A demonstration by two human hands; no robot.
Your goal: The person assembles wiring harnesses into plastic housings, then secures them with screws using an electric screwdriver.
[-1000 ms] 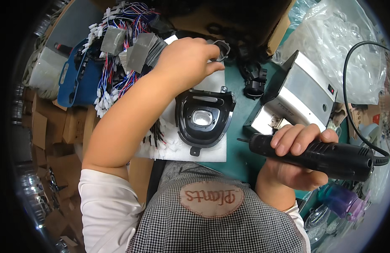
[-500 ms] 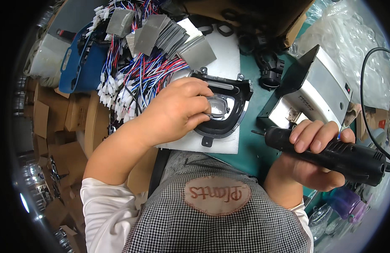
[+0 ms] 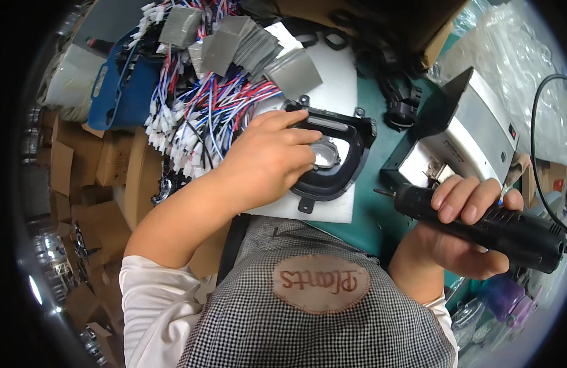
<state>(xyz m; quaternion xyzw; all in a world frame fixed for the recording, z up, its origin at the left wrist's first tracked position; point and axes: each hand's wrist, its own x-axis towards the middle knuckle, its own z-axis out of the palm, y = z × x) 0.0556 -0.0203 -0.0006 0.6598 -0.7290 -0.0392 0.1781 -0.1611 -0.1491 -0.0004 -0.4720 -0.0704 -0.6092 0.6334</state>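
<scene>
Nearest, a checked apron with an oval stitched patch fills the bottom of the view. To its right, the right hand is wrapped tight around a black electric screwdriver, fingers over the top of the barrel and thumb beneath. The tool lies nearly level with its bit aimed left toward the work, apparently held ready and clear of the piece, and its cable loops away at the far right.

A little farther and to the left, the left hand lies palm down on a black plastic frame, its fingers curled over the frame's left side and into the central opening, where a small clear lens-like part sits. The fingertips touch that part, but whether they pinch it cannot be told. The frame lies on a white foam sheet, which likely cushions it on the green bench top.

Right of the frame stands a grey metal box with a dark hinged flap. Farther left lies a heap of red, blue and white wire harnesses with grey squares, within easy reach, beside a blue tray.
</scene>
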